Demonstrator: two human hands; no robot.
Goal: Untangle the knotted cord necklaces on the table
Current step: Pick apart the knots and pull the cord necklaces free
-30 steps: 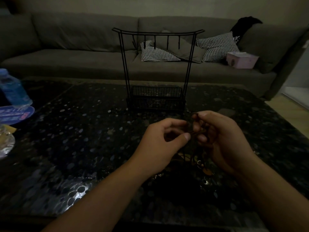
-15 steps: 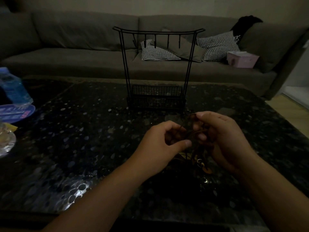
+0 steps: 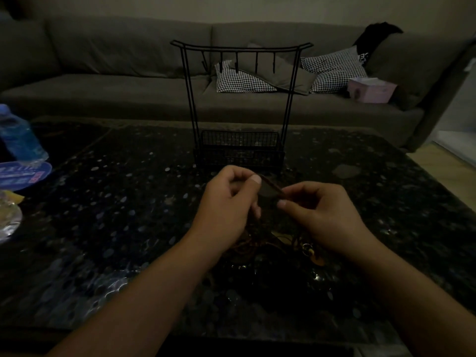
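Two hands are working in front of me above the dark speckled table (image 3: 108,228). I am seeing the left hand (image 3: 229,204) pinching a short stretch of cord (image 3: 270,188) between thumb and curled fingers, and the right hand (image 3: 324,215) pinching the other end of that stretch. The cord is running taut between them. The rest of the knotted necklaces (image 3: 260,243) are hanging and lying in a brownish tangle under the hands, on the table. A black wire stand (image 3: 239,104) is standing just beyond the hands.
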